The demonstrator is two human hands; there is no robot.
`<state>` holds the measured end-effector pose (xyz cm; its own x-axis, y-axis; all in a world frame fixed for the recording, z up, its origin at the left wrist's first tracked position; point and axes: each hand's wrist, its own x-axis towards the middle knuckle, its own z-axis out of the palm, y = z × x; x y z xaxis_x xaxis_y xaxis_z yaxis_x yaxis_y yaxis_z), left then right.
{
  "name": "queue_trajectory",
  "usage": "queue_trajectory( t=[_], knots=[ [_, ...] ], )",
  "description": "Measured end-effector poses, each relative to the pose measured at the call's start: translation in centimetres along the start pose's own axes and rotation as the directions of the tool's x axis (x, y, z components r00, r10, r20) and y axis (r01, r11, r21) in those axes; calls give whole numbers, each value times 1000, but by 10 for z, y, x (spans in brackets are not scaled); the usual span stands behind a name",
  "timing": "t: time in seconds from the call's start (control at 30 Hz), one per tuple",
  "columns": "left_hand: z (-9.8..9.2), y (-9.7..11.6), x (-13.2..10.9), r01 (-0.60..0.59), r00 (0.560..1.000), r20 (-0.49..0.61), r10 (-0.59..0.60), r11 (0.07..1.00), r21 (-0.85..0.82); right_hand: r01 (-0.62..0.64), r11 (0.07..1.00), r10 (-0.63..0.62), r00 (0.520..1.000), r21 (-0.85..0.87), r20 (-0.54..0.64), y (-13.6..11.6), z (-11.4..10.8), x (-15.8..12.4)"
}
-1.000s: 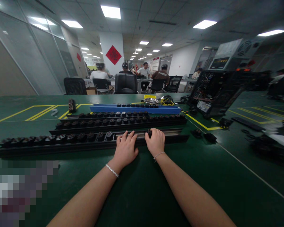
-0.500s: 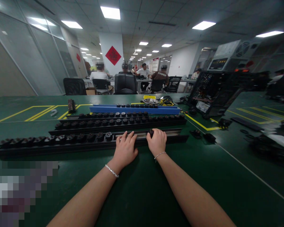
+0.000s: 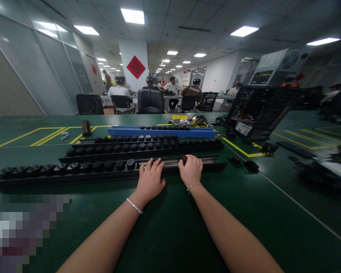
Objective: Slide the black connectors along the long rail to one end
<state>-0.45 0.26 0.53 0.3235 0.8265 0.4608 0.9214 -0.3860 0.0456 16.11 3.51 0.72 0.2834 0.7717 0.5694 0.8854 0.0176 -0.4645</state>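
Note:
A long black rail lies across the green table in front of me, with several small black parts seated along its left half. My left hand rests on the rail with its fingers stretched flat. My right hand is closed round a small black part at the rail's bare middle stretch. Both wrists wear thin bracelets.
Two more black rails with parts and a blue rail lie behind. A metal bowl and an open dark machine case stand at the back right. Loose black pieces lie right of the rail. People sit at far desks.
My right hand has slid a little to the right along the rail with the black part. My left hand has stayed where it was.

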Motion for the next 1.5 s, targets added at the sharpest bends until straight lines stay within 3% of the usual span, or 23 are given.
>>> queue_trajectory(
  t=[1.5],
  knots=[
    [3,-4,0,-19,1000,-15,20,1000,11,-125,992,123,991,-20,-60,28,-4,14]
  ],
)
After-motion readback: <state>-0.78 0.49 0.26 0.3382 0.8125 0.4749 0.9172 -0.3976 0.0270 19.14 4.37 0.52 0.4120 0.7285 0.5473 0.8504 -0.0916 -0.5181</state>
